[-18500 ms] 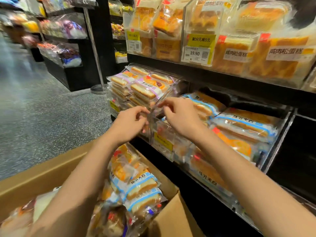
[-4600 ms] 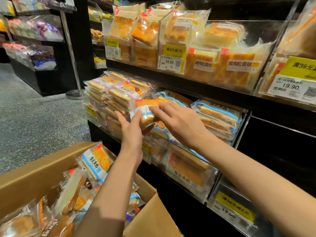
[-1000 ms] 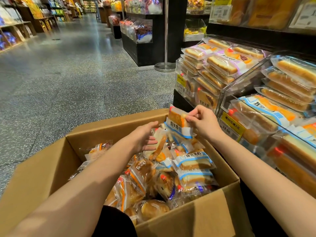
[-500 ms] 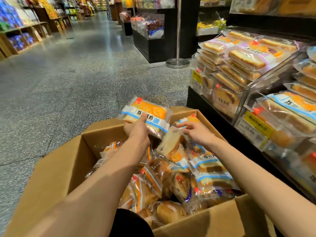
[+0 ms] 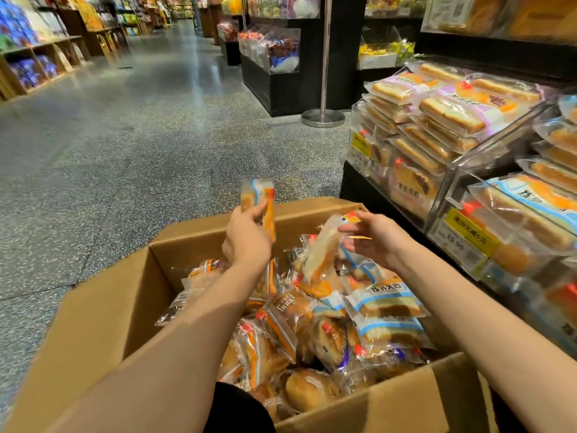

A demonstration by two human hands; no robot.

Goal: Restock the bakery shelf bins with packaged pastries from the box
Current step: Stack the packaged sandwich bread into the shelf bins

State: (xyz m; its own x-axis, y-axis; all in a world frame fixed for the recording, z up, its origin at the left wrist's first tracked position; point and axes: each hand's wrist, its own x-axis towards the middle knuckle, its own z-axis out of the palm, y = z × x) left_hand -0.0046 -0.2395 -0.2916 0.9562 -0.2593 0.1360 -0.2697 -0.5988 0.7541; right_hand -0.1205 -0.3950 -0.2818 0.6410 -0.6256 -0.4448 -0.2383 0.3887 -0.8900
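Note:
An open cardboard box point(image 5: 103, 310) sits in front of me, piled with clear-wrapped pastries point(image 5: 384, 304). My left hand point(image 5: 246, 235) grips a blue-and-orange packaged pastry point(image 5: 257, 198) and holds it on edge above the box's far wall. My right hand point(image 5: 371, 237) pinches the top end of a second packaged pastry point(image 5: 321, 248), which hangs down over the pile. To the right stand clear shelf bins point(image 5: 449, 182) stacked with similar packs.
Yellow price tags point(image 5: 468, 239) mark the bin fronts. A metal post with a round base point(image 5: 323, 117) stands on the speckled floor beyond the box. Dark display units point(image 5: 274, 73) and wooden shelves point(image 5: 40, 64) line the aisle further off.
My left hand has turned its pack from flat to on edge. My right hand has lifted a second pack out of the pile in the box.

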